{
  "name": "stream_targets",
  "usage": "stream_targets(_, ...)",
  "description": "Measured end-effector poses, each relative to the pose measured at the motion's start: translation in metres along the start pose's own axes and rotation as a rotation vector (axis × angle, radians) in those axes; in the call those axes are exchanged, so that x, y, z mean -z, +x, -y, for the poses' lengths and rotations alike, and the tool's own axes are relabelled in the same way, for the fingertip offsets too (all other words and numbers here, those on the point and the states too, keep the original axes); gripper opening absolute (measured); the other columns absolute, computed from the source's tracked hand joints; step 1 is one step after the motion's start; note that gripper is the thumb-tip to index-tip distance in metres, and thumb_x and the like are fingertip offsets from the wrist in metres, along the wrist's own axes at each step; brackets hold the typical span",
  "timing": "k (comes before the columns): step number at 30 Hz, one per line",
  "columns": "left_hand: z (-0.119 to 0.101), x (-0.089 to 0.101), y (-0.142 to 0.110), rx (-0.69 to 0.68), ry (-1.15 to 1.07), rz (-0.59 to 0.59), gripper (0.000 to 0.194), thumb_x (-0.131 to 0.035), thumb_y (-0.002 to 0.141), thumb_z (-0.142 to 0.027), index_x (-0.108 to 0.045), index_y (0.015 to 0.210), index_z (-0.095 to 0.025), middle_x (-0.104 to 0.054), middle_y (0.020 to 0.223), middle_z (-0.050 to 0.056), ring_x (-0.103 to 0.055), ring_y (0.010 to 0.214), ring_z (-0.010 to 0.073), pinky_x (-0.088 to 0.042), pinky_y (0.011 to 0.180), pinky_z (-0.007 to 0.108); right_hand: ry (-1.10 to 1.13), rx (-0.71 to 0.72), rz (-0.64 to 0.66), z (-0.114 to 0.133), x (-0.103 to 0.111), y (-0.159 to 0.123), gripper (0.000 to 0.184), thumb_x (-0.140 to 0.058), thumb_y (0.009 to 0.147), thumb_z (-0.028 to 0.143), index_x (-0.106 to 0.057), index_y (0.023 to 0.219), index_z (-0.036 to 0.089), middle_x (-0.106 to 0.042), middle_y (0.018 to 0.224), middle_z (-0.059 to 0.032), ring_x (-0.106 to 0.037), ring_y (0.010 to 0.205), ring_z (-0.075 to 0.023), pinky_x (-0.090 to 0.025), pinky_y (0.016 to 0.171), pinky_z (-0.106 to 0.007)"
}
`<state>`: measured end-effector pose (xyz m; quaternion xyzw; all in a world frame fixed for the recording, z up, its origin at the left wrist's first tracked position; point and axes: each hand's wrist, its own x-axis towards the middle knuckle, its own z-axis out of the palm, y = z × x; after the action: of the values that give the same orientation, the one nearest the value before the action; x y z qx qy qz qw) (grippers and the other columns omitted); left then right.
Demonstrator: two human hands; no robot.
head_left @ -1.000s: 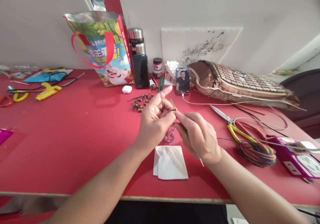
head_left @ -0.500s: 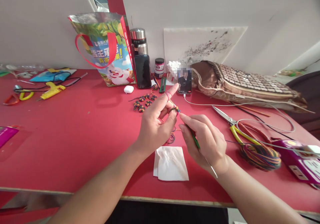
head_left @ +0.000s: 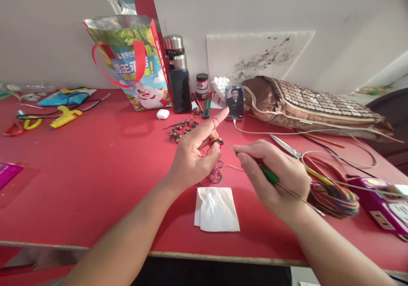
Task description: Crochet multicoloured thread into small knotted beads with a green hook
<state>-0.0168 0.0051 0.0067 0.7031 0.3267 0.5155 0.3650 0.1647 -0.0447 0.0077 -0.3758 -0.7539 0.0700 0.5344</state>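
My left hand (head_left: pixel 194 152) pinches a small multicoloured crocheted piece (head_left: pixel 218 141) between thumb and fingers, its index finger stretched out with yarn wrapped round it. My right hand (head_left: pixel 276 179) is closed round the green handle of a crochet hook (head_left: pixel 269 174); the thin metal tip points left to the crocheted piece, and the metal back end sticks out past the wrist. Loose yarn (head_left: pixel 216 173) lies in loops on the table below my left hand. Several small finished crocheted pieces (head_left: pixel 175 135) in like colours lie beyond that hand.
Across the red table (head_left: pixel 127 184) are a white tissue (head_left: pixel 218 209), a lit phone (head_left: pixel 234 103) on a cable, a dark phone (head_left: pixel 181 91), a printed bag (head_left: pixel 130 65), scissors (head_left: pixel 287 146), a yarn bundle (head_left: pixel 334 201), a purple power strip (head_left: pixel 379 205) and a yellow glue gun (head_left: pixel 66 117).
My right hand has drawn back to the right and turned, so more of the hook's shaft and handle shows. My left hand has shifted slightly left, still pinching the crocheted piece.
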Motion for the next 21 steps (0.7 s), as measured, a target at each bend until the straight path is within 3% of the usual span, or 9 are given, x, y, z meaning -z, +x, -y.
stream_targets(7, 0.002, 0.005, 0.001, 0.033, -0.083, 0.102, 0.053, -0.068, 0.081, -0.007, -0.082, 0.129, -0.025, -0.063, 0.079, 0.000, -0.055, 0.070, 0.0146, -0.055, 0.070, 0.028, 0.194, -0.218, 0.016, -0.006, 0.014, 0.004, 0.015, -0.069, 0.098, 0.013, -0.075, 0.085, 0.020, -0.065, 0.065, 0.0021, -0.056, 0.054, -0.0110, -0.044, 0.049, -0.024)
stream_targets(14, -0.002, 0.004, -0.001, 0.058, -0.088, 0.166, 0.026, -0.067, 0.080, -0.006, -0.083, 0.086, -0.026, -0.060, 0.077, 0.001, -0.060, 0.074, 0.0159, -0.055, 0.072, 0.029, 0.377, -0.398, 0.041, -0.011, 0.019, 0.005, 0.021, -0.072, 0.099, 0.022, -0.073, 0.079, 0.019, -0.055, 0.059, 0.0037, -0.045, 0.050, -0.0091, -0.034, 0.045, -0.024)
stream_targets(18, -0.004, 0.005, -0.002, 0.118, -0.105, 0.200, 0.030, -0.066, 0.078, -0.004, -0.084, 0.089, -0.025, -0.060, 0.079, 0.001, -0.054, 0.070, 0.0143, -0.050, 0.065, 0.028, 0.420, -0.464, 0.073, -0.012, 0.021, 0.007, 0.027, -0.076, 0.099, 0.029, -0.072, 0.074, 0.018, -0.055, 0.059, 0.0023, -0.042, 0.051, -0.0091, -0.031, 0.044, -0.024)
stream_targets(21, -0.004, 0.007, -0.002, 0.196, -0.184, 0.256, 0.035, -0.067, 0.078, -0.005, -0.087, 0.098, -0.025, -0.060, 0.080, 0.002, -0.050, 0.068, 0.0133, -0.046, 0.059, 0.027, 0.551, -0.597, 0.123, -0.016, 0.027, 0.013, 0.032, -0.082, 0.094, 0.038, -0.074, 0.072, 0.017, -0.054, 0.056, 0.0016, -0.039, 0.049, -0.0087, -0.026, 0.040, -0.023)
